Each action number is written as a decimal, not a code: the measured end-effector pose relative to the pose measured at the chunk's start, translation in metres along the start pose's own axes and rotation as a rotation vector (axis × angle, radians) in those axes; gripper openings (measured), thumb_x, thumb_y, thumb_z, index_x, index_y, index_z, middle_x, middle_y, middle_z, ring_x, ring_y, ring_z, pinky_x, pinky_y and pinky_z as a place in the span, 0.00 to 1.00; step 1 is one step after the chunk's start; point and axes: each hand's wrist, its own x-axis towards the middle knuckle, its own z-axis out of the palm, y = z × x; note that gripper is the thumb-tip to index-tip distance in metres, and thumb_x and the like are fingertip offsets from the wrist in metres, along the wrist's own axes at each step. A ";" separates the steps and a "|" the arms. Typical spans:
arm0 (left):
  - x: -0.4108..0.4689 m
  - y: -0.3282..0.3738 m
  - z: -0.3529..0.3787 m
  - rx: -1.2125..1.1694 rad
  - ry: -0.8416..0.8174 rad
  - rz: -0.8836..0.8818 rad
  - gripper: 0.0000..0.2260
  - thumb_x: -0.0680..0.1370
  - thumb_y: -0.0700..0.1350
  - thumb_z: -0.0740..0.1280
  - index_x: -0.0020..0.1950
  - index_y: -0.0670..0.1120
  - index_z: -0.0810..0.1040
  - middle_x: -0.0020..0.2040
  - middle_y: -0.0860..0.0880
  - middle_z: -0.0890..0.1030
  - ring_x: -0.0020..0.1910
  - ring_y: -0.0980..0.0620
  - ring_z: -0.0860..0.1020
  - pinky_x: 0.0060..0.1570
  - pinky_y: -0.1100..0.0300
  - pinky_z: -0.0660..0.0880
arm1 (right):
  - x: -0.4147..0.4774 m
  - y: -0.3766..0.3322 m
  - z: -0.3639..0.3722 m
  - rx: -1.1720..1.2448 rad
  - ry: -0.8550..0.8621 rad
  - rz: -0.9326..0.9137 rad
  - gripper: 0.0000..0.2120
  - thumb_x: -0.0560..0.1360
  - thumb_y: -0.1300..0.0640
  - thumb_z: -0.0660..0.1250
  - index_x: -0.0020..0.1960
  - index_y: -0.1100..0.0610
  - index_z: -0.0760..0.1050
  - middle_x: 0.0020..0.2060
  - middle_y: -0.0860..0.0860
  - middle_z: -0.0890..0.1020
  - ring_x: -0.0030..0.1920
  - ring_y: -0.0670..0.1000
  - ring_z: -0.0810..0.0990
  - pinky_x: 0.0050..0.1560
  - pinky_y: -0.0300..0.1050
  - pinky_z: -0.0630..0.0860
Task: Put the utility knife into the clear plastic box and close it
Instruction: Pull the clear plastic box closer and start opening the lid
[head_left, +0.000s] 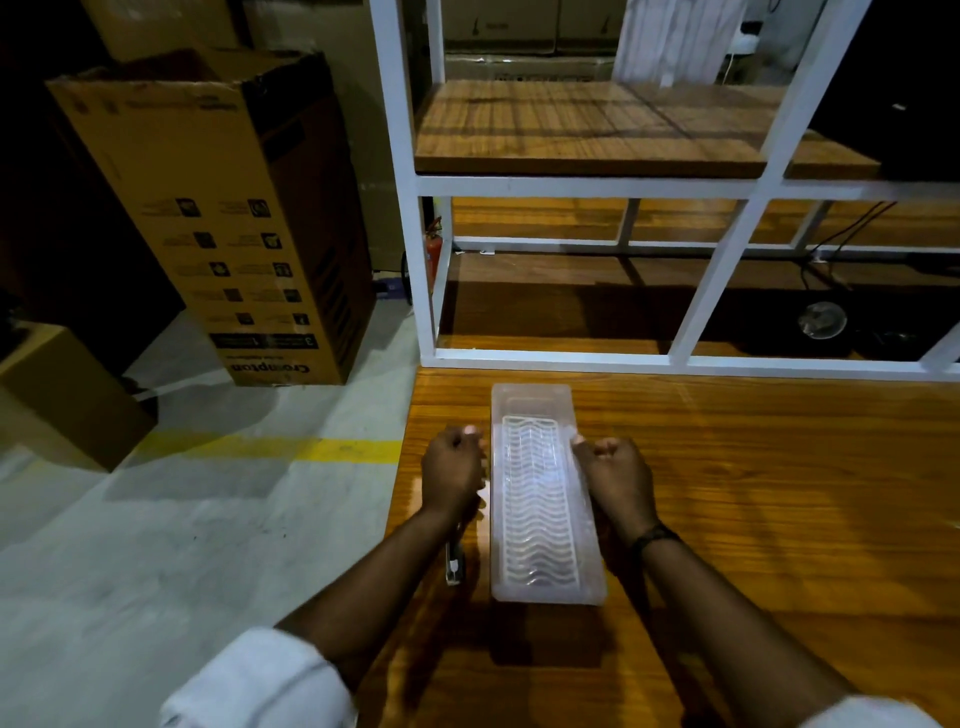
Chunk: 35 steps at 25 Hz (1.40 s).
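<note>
A long clear plastic box (545, 590) lies lengthwise on the wooden table (779, 519), with a white wavy grid insert (537, 499) showing inside it. My left hand (451, 475) is curled against the box's left long side. My right hand (615, 478) grips the right long side, thumb on the rim. I cannot tell whether a lid sits on top. The utility knife (454, 564), slim and metallic, lies on the table just left of the box, partly hidden under my left wrist.
The table's left edge runs close beside the knife, with grey floor and a yellow line (311, 449) beyond. A white metal shelf frame (691, 358) stands on the table behind the box. Cardboard boxes (228, 218) stand on the floor at left.
</note>
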 end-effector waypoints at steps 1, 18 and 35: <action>-0.007 -0.005 -0.004 -0.084 -0.039 -0.040 0.15 0.86 0.43 0.59 0.56 0.33 0.80 0.40 0.43 0.80 0.36 0.47 0.75 0.35 0.56 0.70 | -0.011 0.006 -0.006 0.009 -0.002 0.024 0.16 0.75 0.45 0.72 0.49 0.59 0.80 0.45 0.55 0.86 0.46 0.57 0.84 0.38 0.42 0.73; -0.051 0.012 -0.019 -0.137 -0.184 -0.129 0.16 0.82 0.34 0.65 0.69 0.41 0.79 0.60 0.32 0.83 0.59 0.26 0.79 0.24 0.59 0.80 | -0.057 -0.010 -0.010 -0.390 -0.116 -0.198 0.25 0.76 0.45 0.70 0.67 0.57 0.72 0.62 0.57 0.75 0.60 0.59 0.78 0.54 0.48 0.76; -0.045 -0.001 -0.029 -0.152 -0.310 -0.107 0.17 0.83 0.33 0.64 0.68 0.45 0.81 0.59 0.41 0.87 0.51 0.46 0.88 0.42 0.56 0.86 | -0.092 -0.027 0.018 -1.075 -0.129 -0.350 0.60 0.63 0.19 0.55 0.79 0.62 0.54 0.71 0.67 0.65 0.64 0.67 0.72 0.61 0.57 0.72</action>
